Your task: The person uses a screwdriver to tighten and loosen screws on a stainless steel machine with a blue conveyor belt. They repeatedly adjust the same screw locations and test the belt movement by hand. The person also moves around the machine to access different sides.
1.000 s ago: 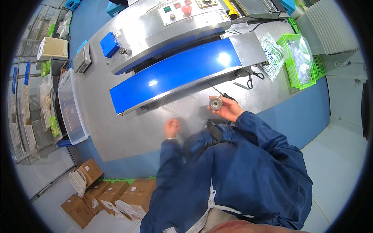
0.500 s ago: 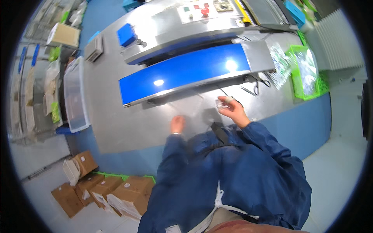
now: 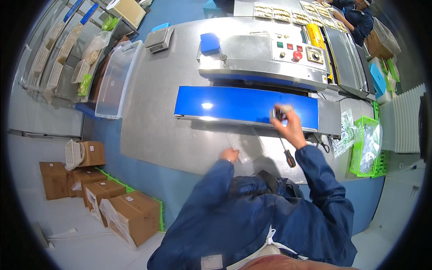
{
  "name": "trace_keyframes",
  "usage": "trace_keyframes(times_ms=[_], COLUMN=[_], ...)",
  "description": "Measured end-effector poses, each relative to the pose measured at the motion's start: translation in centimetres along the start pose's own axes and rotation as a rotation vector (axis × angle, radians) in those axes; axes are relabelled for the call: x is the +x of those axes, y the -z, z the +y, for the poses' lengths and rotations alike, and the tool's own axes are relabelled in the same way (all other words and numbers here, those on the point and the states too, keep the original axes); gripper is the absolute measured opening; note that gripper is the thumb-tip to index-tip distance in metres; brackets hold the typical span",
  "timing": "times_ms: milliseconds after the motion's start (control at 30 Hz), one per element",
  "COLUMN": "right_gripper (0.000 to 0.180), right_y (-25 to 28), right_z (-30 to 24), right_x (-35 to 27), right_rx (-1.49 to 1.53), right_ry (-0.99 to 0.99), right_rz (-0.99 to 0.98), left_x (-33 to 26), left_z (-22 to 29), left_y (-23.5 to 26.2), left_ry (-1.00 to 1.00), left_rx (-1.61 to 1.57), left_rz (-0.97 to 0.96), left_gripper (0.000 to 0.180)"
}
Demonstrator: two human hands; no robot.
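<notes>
My left hand (image 3: 230,155) is closed at the near left edge of a clear plastic tray (image 3: 249,145), which lies on the steel table. My right hand (image 3: 291,129) is raised over the front edge of a flat blue belt (image 3: 234,101). Its thumb and fingers pinch a small, roundish, dark and shiny object (image 3: 273,114) whose kind I cannot make out. Something white is wrapped round one of its fingers. A screwdriver (image 3: 290,158) with a black and orange handle lies just below that hand, and black-handled scissors (image 3: 325,146) lie partly beneath the belt's right end.
Behind the belt stands a steel machine with a control panel (image 3: 297,51). A green basket (image 3: 363,148) of clear bags is at the right, a clear bin (image 3: 118,81) at the left. Cardboard boxes (image 3: 135,213) stand on the floor at left. Another person (image 3: 360,22) works at the far right.
The view has shifted, showing more of the machine and the far table. My right hand has moved forward over the belt's edge. My left hand is now at the clear tray's edge.
</notes>
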State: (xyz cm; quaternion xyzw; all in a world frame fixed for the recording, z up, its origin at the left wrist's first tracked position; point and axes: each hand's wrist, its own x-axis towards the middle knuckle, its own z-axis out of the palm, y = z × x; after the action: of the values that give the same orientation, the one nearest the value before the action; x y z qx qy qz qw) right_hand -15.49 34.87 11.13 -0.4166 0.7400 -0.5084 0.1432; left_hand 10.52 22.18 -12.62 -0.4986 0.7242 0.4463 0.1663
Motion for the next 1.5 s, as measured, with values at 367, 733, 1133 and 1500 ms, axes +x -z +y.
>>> trace_keyframes(times_ms=[367,733,1133,1500], right_gripper=[0.039,0.056,0.042,0.044], right_y=[-6.6,-4.4,-6.3,-0.8], right_z=[-1.2,0.2,3.7,6.1], right_x=[25.1,21.0,-9.3,-13.7], right_rx=[-0.556,-0.431,0.7,0.695], right_ry=[0.417,0.411,-0.816,-0.765], right_rz=[0.0,-0.058,-0.38,0.026], left_x=[-11.0,-10.9,-12.7,-13.5], left_z=[-4.6,4.2,6.6,6.2], left_y=[3.3,9.7,8.4,5.8], left_ry=[-0.107,-0.231,-0.29,-0.445], left_rx=[-0.894,-0.963,-0.775,-0.568], left_rz=[0.364,0.425,0.288,-0.107], left_gripper=[0.017,0.017,0.018,0.023])
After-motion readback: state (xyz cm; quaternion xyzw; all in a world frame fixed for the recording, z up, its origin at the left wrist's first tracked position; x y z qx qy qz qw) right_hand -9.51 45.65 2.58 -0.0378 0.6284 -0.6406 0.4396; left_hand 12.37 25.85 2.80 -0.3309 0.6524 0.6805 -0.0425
